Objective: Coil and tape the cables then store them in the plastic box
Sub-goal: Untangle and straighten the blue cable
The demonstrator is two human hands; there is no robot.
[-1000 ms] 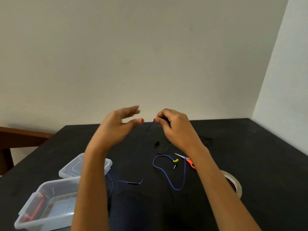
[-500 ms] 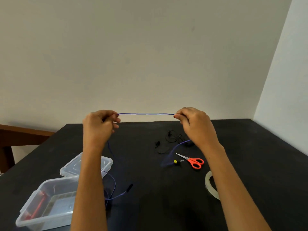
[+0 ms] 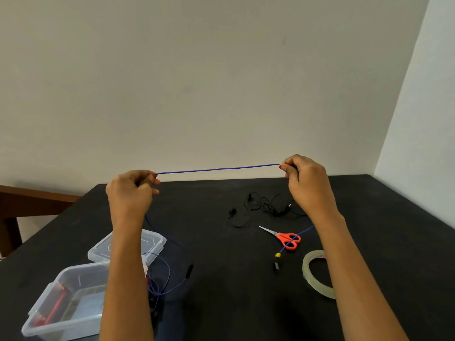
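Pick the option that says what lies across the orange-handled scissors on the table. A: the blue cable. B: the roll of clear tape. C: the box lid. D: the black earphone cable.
A: the blue cable runs down from the right hand and crosses the handles of the scissors, ending in a yellow-collared plug beyond them.

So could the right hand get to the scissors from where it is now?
Probably yes: the scissors lie uncovered below the right hand, though it is pinching the blue cable, which drapes across their handles.

Blue cable (image 3: pixel 218 169) taut between hands
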